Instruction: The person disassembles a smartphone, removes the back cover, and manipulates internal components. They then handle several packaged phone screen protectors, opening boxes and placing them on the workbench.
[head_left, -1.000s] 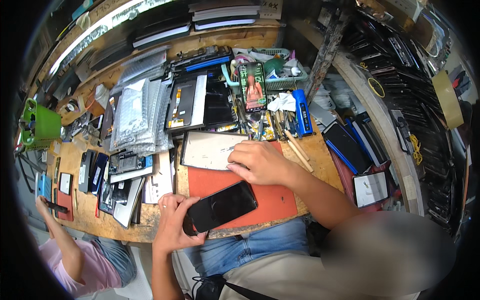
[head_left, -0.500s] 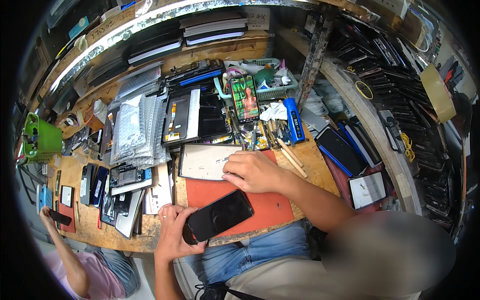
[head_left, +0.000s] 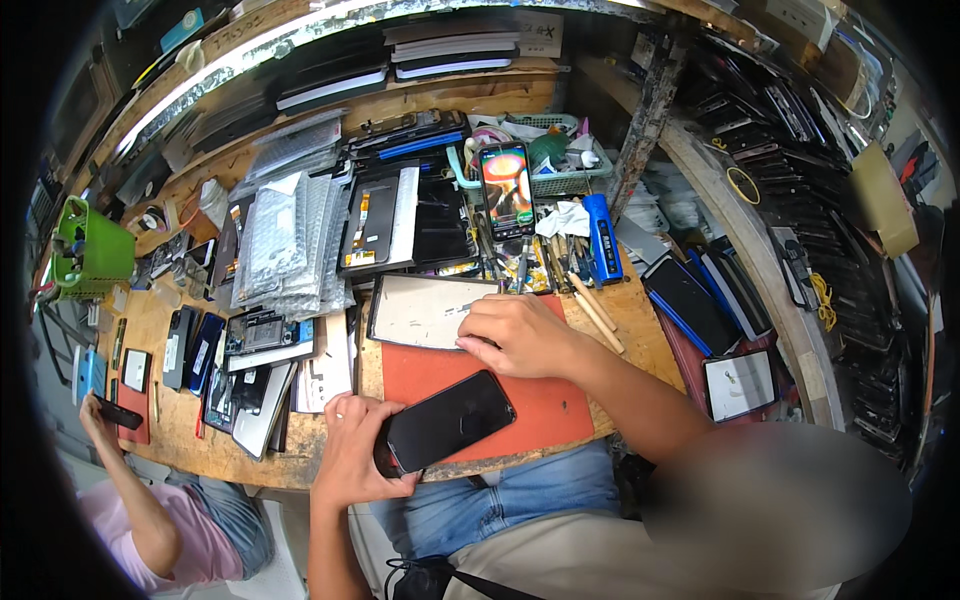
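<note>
My left hand (head_left: 355, 450) grips the left end of a black smartphone (head_left: 450, 420), screen up, at the front edge of an orange mat (head_left: 540, 410). Above it, my right hand (head_left: 510, 335) rests at the lower right of a shallow white-bottomed tray (head_left: 410, 305) with small bits in it. Its fingers are curled together; what they hold, if anything, is hidden. An upright phone (head_left: 507, 190) with a bright screen leans among tools behind the tray, beside a blue tool (head_left: 603, 240).
Bubble-wrapped stacks (head_left: 270, 240) and phone parts crowd the wooden bench's left. Wooden sticks (head_left: 595, 315) lie right of the mat. A green basket (head_left: 95, 250) stands far left. A co-worker (head_left: 140, 530) holds a dark phone at lower left. Dense dark panels (head_left: 800, 200) fill the right shelving.
The leaning phone's screen shows a different picture. The whole view shifts slightly; my hands keep nearly the same places and grips.
</note>
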